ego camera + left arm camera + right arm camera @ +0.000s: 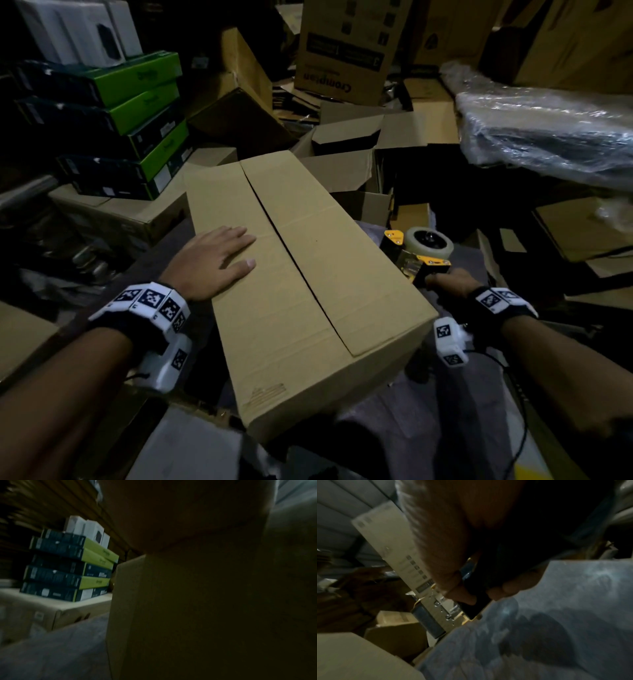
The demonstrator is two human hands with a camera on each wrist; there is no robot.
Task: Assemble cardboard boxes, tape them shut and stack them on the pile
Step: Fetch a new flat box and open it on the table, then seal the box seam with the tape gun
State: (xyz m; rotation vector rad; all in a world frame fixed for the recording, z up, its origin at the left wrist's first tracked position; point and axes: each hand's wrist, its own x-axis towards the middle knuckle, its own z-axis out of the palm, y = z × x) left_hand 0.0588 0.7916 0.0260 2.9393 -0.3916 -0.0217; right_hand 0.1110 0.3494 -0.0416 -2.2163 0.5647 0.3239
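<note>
Centre-left of frame, your left hand [219, 260] lies flat, fingers straight, pinning the flaps of the cardboard box [298, 274] in the middle. At right, your right hand [452, 281] grasps the tape dispenser [419, 253], ready for that untaped seam.

left hand [212, 260] on box [308, 274] | tape dispenser [419, 253] right of box

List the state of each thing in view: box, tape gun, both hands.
cardboard box: flaps folded shut, centre seam untaped
tape gun: beside the box, off the seam, roll loaded
left hand: flat on the box's left flap, fingers straight
right hand: grips the tape gun's handle
open cartons: behind the box, flaps up
green-edged boxes: stacked, closed
</note>
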